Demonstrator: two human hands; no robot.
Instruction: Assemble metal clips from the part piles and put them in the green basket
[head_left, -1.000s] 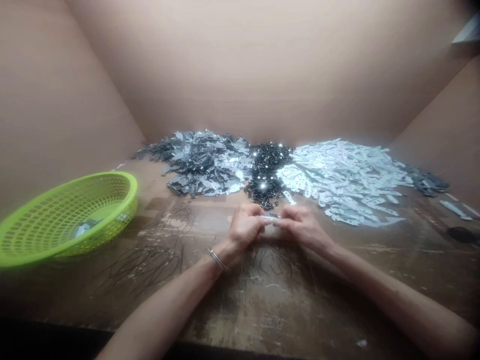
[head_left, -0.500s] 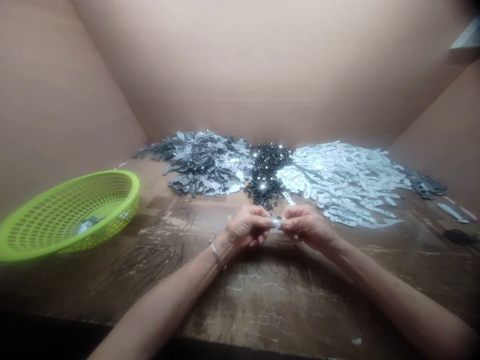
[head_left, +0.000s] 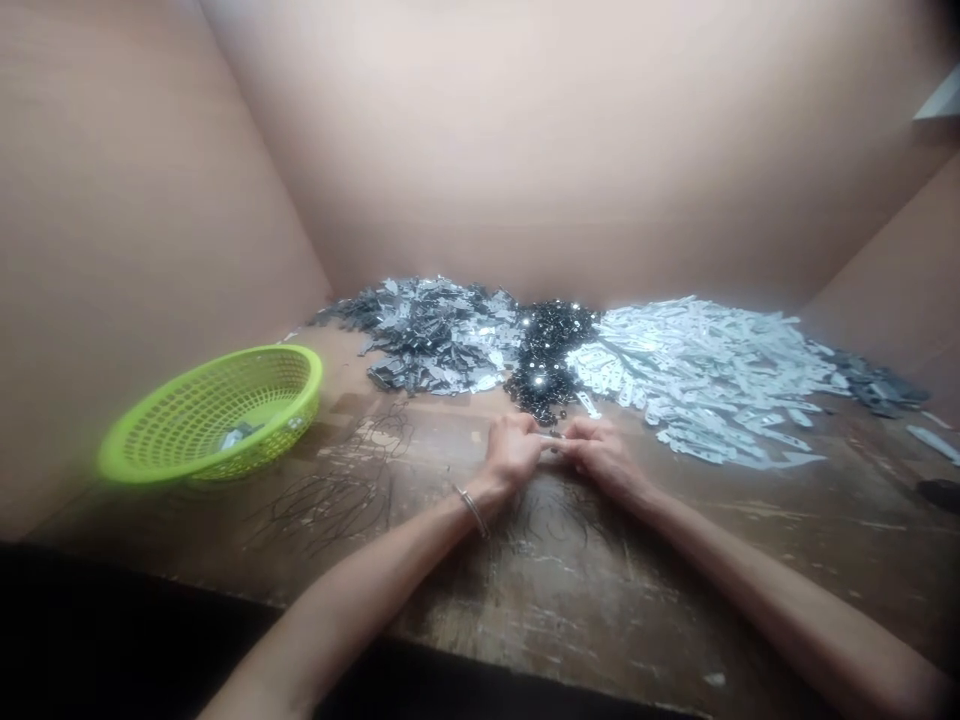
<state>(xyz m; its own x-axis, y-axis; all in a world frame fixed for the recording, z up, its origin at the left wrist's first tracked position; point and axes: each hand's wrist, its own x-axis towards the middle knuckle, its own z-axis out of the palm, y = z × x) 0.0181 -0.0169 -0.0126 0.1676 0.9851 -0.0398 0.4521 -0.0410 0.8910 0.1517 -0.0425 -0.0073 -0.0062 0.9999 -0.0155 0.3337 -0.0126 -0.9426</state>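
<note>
My left hand (head_left: 513, 450) and my right hand (head_left: 604, 460) meet over the table in front of the piles. Between their fingertips is a small flat metal piece (head_left: 553, 441), pinched from both sides and mostly covered by fingers. Just beyond the hands lies a heap of small shiny black parts (head_left: 551, 345). A single pale slotted strip (head_left: 588, 404) rests near my right hand. To the right spreads a large pile of such pale metal strips (head_left: 712, 370); dark grey metal plates (head_left: 442, 335) are heaped to the left.
A yellow-green plastic basket (head_left: 142, 465) with a few metal pieces inside stands on the left of the worn wooden table (head_left: 540, 610). Thin dark strands (head_left: 322, 505) lie near it. More dark pieces (head_left: 877, 380) sit at the far right. Tall plain panels enclose the back and sides.
The view has turned a little left, so the basket and piles appear further right. My left hand has rolled, showing more of its back. Both hands still hold the metal piece.
</note>
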